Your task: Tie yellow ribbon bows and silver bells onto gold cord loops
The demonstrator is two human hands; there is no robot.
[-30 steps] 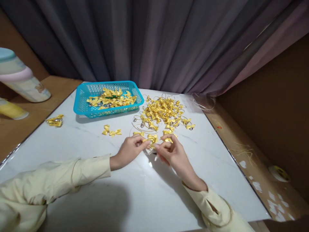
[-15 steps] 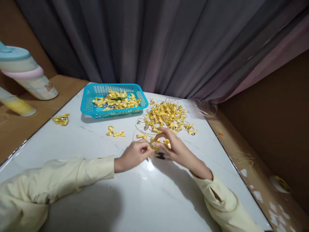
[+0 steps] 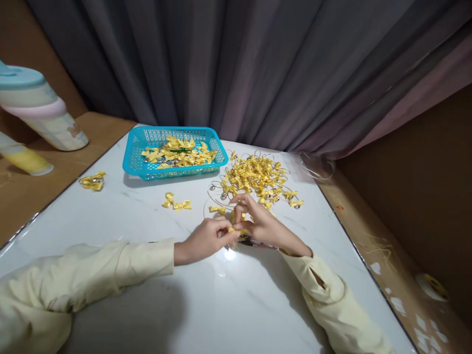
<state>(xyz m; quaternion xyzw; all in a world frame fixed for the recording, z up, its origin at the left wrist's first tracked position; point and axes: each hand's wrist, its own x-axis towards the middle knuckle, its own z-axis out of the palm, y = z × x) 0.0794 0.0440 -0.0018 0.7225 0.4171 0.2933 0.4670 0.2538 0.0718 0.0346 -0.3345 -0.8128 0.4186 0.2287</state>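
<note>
My left hand (image 3: pixel 206 239) pinches a small yellow ribbon bow (image 3: pixel 232 230) between thumb and forefinger, just above the white tabletop. Meeting it from the right, my right hand (image 3: pixel 260 223) has its thumb and curled fingers closed at the same bow; its forefinger arches above. The fingertips hide most of the bow. A dark, thin object (image 3: pixel 248 241) lies partly under my right hand, its kind unclear. Just beyond my hands, a loose yellow bow (image 3: pixel 217 210) rests beside a heap of yellow bows (image 3: pixel 256 174) with thin cords and silvery bells.
A blue plastic basket (image 3: pixel 129 164) at the back holds more bows and silvery bells. Two bows (image 3: pixel 177 202) lie in front of it, and a small bundle of bows (image 3: pixel 93 181) sits further left. A tumbler (image 3: pixel 44 110) stands at far left; a tape roll (image 3: pixel 432 286) is at right.
My right hand has shifted slightly left, and its fingers have curled in and closed at the bow. The left hand keeps its pinch, its fingertips a little further right.
</note>
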